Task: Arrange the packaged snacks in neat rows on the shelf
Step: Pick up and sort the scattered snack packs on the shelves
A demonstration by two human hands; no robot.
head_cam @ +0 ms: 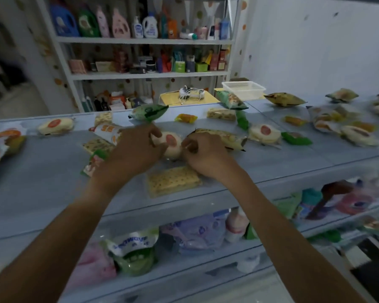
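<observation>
Head view: pale blue shelf top (271, 158) strewn with snack packets, unsorted. At frame centre both hands pinch the round cream bun in clear wrap with red label (172, 142), left hand (136, 152), right hand (202, 156). Next, I judge: set it squarely into a row.

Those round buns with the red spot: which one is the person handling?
The middle bun, gripped between the left hand and right hand. The left bun and right bun lie untouched on the shelf.

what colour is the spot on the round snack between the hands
Red-orange, on a pale cream round snack; head view.
</observation>
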